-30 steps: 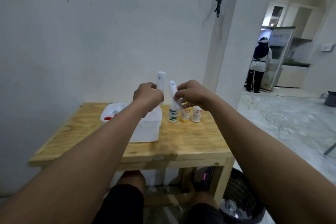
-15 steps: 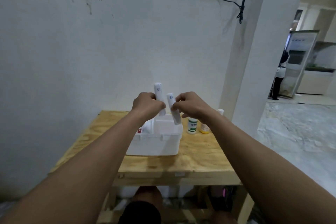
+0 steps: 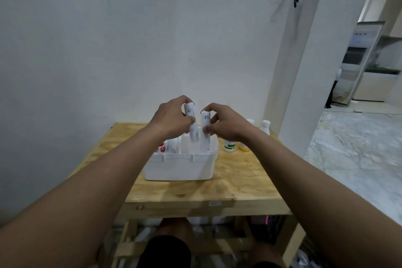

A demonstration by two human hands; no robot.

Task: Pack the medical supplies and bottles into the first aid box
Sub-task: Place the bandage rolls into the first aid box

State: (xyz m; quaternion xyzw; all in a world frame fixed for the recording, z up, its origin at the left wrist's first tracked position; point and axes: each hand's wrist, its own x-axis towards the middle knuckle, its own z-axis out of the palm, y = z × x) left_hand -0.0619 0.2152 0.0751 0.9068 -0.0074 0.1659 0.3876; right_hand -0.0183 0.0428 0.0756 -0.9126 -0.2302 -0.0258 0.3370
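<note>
Head view: left hand (image 3: 171,120) and right hand (image 3: 228,125) grip tubes (image 3: 205,132) at the first aid box (image 3: 180,165). Bottles (image 3: 228,144) stand unpacked on the bench (image 3: 239,182).

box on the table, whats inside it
The left tube, in the left hand, and right tube, in the right hand, dip into its right side. At left: a white pack, a red-marked item. The front wall hides anything lower.

Head-worn wide-angle view, looking forward and down, near the wooden table (image 3: 239,180), edges seemingly warped
</note>
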